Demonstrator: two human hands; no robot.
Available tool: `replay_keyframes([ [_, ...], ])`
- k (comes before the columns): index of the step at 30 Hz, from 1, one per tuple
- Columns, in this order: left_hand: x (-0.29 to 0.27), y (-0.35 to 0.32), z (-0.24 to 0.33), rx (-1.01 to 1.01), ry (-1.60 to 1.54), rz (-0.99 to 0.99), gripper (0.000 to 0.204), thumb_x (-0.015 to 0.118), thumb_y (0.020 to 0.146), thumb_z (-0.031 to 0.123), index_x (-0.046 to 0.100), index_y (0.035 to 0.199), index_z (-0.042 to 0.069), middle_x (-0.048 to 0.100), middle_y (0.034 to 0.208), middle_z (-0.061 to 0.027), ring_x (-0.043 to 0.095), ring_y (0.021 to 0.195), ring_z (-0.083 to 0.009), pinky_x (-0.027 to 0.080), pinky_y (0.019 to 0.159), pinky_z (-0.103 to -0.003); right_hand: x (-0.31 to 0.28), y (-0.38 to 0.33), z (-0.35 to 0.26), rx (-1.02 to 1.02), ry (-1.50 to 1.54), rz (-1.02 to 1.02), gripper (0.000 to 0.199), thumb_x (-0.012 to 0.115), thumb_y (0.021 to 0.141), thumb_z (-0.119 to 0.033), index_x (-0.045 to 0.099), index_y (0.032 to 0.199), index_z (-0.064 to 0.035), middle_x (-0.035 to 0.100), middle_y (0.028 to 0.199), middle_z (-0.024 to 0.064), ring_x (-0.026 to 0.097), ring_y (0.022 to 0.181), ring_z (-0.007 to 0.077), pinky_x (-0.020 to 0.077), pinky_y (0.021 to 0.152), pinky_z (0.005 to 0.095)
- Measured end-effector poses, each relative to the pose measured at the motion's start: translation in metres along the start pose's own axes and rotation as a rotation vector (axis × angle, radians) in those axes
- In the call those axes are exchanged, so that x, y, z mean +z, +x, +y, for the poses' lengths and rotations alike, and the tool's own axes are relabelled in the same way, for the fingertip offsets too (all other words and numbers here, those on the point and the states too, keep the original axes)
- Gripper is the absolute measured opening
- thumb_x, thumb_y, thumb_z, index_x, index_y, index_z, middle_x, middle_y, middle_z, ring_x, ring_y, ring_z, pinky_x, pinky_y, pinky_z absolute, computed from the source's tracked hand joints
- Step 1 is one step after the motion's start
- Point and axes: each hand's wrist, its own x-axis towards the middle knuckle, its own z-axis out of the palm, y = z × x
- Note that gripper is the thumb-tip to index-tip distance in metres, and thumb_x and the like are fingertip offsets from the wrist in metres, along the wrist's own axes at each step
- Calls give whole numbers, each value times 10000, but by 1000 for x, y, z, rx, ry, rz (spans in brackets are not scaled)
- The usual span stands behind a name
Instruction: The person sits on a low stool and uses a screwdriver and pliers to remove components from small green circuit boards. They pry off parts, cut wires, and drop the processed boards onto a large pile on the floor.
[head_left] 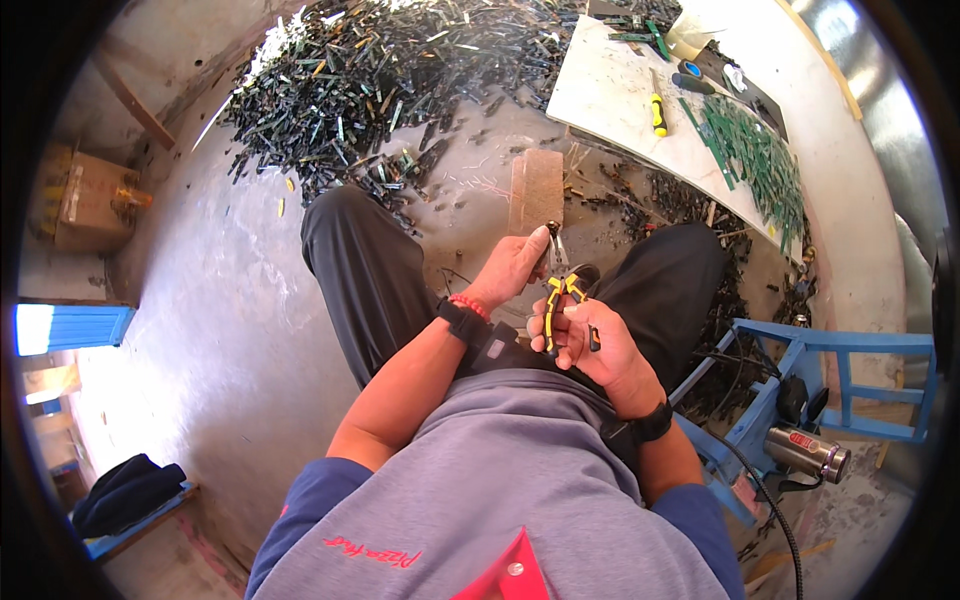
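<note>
Over my lap, my right hand [605,350] is wrapped round the yellow-and-black handles of a pair of pliers [553,300]. The pliers point away from me, and their metal jaws lie close beside the fingertips of my left hand [512,268]. Between thumb and fingers, the left hand pinches a small dark piece [552,229] at the tips of the jaws. Its exact kind is too small to make out, and I cannot tell whether the jaws grip it. Just beyond the hands, a reddish-brown brick [536,190] lies on the floor.
A large heap of dark strips [370,90] covers the floor ahead. On a white board [610,90] at the far right lie green strips [750,160] and a yellow-handled screwdriver [658,115]. A blue frame [770,400] with a metal flask [805,452] stands at right; a cardboard box [95,205] at left.
</note>
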Motion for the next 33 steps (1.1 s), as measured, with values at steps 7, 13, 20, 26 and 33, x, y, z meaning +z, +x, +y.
replay_keyframes([
  [7,3,-4,8,15,-32,6,619,374,970,520,527,651,12,509,581,-27,459,536,-107,385,516,-265,-9,4,4,-13,-22,-40,342,487,835,-197,548,1091,22,613,904,161,637,780,260,503,471,264],
  [13,6,-3,6,-25,-45,52,577,393,974,490,540,668,25,488,588,-2,425,545,-91,361,510,-263,-3,6,5,23,27,-44,321,514,826,-191,537,1096,-19,635,934,143,638,813,262,483,517,274],
  [20,6,-2,-1,-54,-110,73,531,410,982,449,556,684,34,480,616,43,380,554,-58,321,490,-255,6,10,6,8,70,-59,292,508,832,-168,542,1080,-18,634,935,132,634,818,256,481,530,282],
  [26,7,-1,-4,-64,-129,89,544,406,984,443,561,683,18,495,616,40,404,556,-58,340,494,-248,5,12,8,-3,11,0,314,494,811,-157,549,1065,20,627,880,151,636,749,262,471,446,265],
  [33,7,-2,-4,-38,-87,112,571,397,985,449,566,674,0,499,594,28,413,547,-62,344,485,-249,3,13,10,-7,-69,30,310,497,799,-161,549,1052,10,625,874,153,630,731,253,469,446,270],
])
